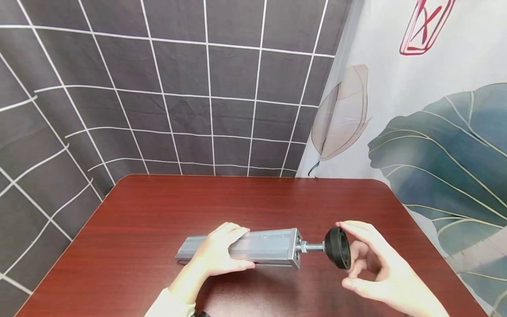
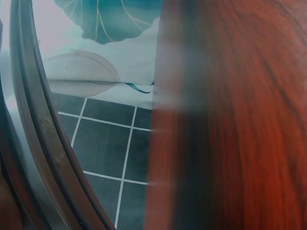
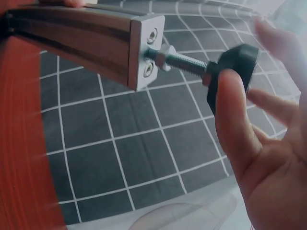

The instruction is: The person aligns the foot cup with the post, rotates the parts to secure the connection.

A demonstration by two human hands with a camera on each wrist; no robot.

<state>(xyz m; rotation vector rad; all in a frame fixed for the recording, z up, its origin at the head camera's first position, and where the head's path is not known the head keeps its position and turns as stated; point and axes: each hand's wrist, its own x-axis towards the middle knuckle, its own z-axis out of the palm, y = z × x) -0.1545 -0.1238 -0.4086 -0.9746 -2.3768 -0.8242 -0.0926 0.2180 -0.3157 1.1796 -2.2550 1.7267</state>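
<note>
A length of silver aluminium profile (image 1: pixel 269 246) lies across the table, its end plate (image 3: pixel 147 52) bearing two screws. From that plate a threaded rod (image 1: pixel 315 247) with a nut runs to a black leveling foot (image 1: pixel 337 247). My left hand (image 1: pixel 222 251) grips the profile near its middle, fingers over the top and thumb along the near side. Around the foot my right hand (image 1: pixel 380 268) is spread loosely: the index fingertip is at its upper rim, and the thumb (image 3: pixel 232 105) overlaps it in the right wrist view. In the left wrist view, only the profile (image 2: pixel 48 134) shows close up.
The dark red wood-grain table (image 1: pixel 158 202) has rounded far corners. Behind it hangs a grey cloth with white grid lines (image 1: pixel 233 114), and at the right a white cloth with leaf prints (image 1: pixel 447 149).
</note>
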